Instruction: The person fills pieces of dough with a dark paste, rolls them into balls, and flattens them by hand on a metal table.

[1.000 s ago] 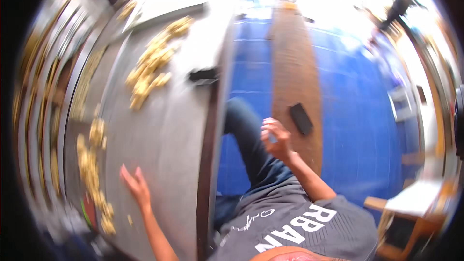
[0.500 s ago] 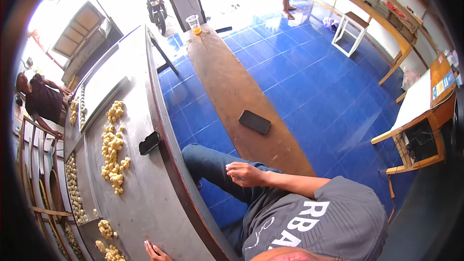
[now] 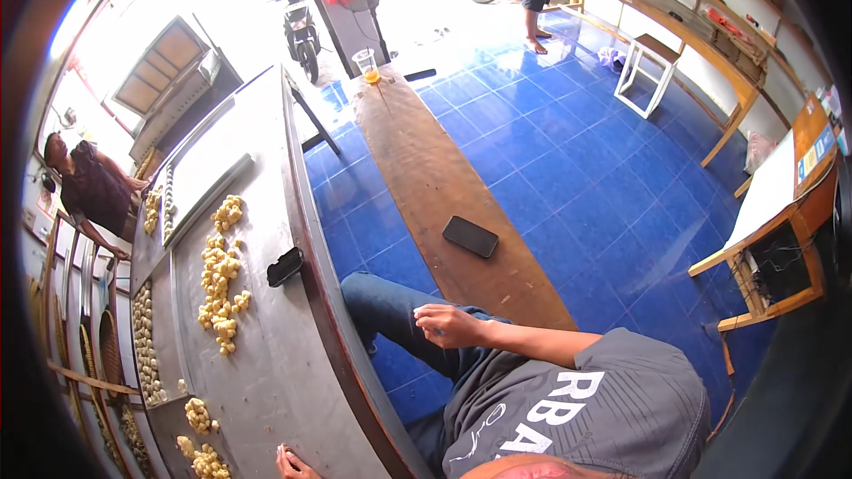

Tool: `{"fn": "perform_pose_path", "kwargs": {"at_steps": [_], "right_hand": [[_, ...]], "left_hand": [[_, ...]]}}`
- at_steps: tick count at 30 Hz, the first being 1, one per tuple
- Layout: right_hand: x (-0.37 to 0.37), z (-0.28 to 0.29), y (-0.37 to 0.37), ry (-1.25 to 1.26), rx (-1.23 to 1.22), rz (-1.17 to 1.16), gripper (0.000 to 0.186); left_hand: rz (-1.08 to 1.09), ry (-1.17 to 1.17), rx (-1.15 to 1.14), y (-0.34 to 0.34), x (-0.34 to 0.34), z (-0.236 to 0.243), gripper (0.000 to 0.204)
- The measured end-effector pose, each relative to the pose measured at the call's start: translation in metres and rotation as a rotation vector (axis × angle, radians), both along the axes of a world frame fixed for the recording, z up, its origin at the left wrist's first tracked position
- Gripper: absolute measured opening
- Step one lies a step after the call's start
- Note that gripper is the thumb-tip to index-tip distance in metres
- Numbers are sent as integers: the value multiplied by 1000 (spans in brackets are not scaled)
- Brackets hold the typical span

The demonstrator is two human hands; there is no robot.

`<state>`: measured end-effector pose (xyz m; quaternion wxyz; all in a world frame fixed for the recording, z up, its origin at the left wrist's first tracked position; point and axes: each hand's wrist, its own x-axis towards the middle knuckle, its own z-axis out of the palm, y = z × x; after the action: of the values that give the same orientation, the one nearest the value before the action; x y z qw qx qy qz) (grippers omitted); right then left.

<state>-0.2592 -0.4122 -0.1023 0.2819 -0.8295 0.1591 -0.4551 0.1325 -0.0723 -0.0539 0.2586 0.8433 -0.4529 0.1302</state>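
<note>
My left hand (image 3: 295, 464) rests at the lower edge on the grey metal table (image 3: 275, 364), fingers loosely extended and partly cut off by the frame. Nearest to it is a small heap of pale yellow lumps (image 3: 207, 461), perhaps dough. A longer pile of such lumps (image 3: 219, 288) lies farther up the table, near a small black case (image 3: 285, 267). Over my thigh, my right hand (image 3: 450, 326) is closed with curled fingers. Something small and pale shows at its fingertips, too small to name.
A wooden bench (image 3: 417, 160) carries a dark phone (image 3: 470, 237) and a plastic cup (image 3: 368, 69) of orange drink. Rows of small pale pieces (image 3: 145, 337) line the table's far side. Another person (image 3: 93, 186) stands beyond it. A white-framed stool (image 3: 646, 75) stands on blue tiles.
The whole view has shifted slightly, so the table and bench sit lower and farther right. Both my hands keep nearly the same pose. The far person's legs by the shelf look straighter.
</note>
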Motion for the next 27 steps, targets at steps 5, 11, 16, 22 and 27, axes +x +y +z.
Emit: {"fn": "perform_pose_path", "kwargs": {"at_steps": [5,11,16,22,27], "right_hand": [[-13,0,-3,41,39,-19,17],[-24,2,-11,53,14,-58,17],[-20,-5,-7,48,60,-54,18],[-12,-2,-1,51,57,-22,17],[-17,-2,-5,76,59,-14,15]], "left_hand": [[192,161,90,-25,-20,34,25],[-102,-20,137,2,0,25,25],[-229,-81,179,15,9,20,25],[-251,-114,172,32,5,13,25],[-134,-70,118,39,-15,9,22]]}}
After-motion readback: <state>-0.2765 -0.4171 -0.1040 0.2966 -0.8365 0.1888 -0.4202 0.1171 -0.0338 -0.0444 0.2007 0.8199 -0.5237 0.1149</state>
